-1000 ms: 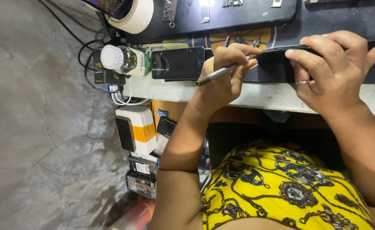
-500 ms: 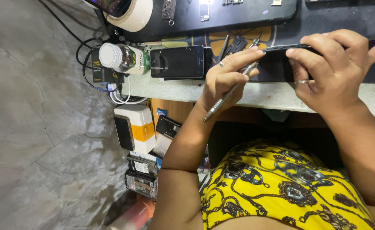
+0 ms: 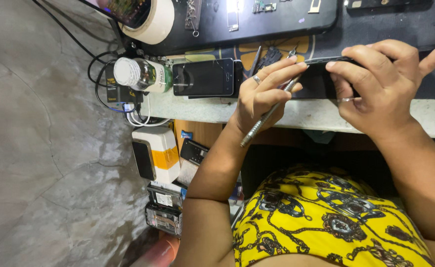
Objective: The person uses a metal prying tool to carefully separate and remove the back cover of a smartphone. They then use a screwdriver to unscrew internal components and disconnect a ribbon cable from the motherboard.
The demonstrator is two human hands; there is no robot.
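At the edge of the pale workbench (image 3: pixel 306 112), seen from the head camera, both hands are closed around their work. The left hand (image 3: pixel 263 94) grips a slim metal screwdriver (image 3: pixel 268 114) in a pencil-like hold, its handle slanting down past the wrist and its tip up against the dark phone (image 3: pixel 321 74) that the right hand (image 3: pixel 380 86) pinches by its edges. That phone is held on edge just above the bench, between the two hands, which nearly touch.

Compared with a second ago, the screwdriver has swung: it lay almost level across the left fingers then, stood steeper half a second ago, and now points its tip at the phone's near edge. My reading is that the tool has been brought into working position on the device; whether the tip sits in a screw or a seam is too small to tell. The right hand's grip looks unchanged.

A second phone (image 3: pixel 203 77) lies flat, screen up, just left of the left hand. Beside it a small bottle (image 3: pixel 139 74) lies on its side, white cap shut; what it holds is unclear. A tape roll (image 3: pixel 154 25) sits farther up, with a lit phone resting across its opening. Small loose parts lie on a dark mat (image 3: pixel 272 20).
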